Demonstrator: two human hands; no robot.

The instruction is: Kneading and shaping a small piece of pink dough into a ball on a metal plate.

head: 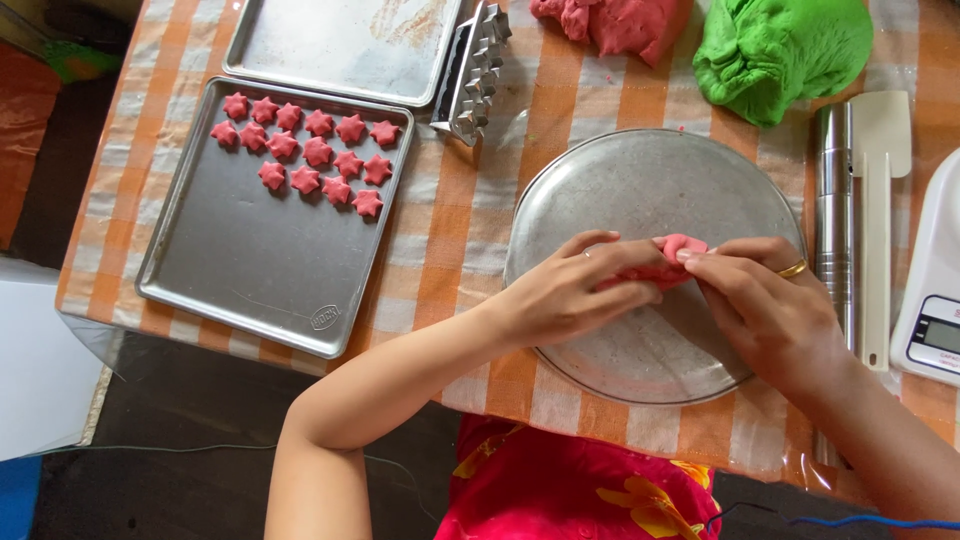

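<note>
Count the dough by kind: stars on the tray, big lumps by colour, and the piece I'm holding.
Pink stars: 16
Pink lump: 1
Green lump: 1
Held pink piece: 1
Total: 19

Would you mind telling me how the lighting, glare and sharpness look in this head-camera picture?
Head view: soft, even daylight with only faint shadows; mild dull glare on the round metal plate and the empty rectangular metal tray; the pink star-shaped dough pieces look sharp; the left hand and right hand pinching the pink dough lump are slightly soft; table edges bow a little towards the corners.
</note>
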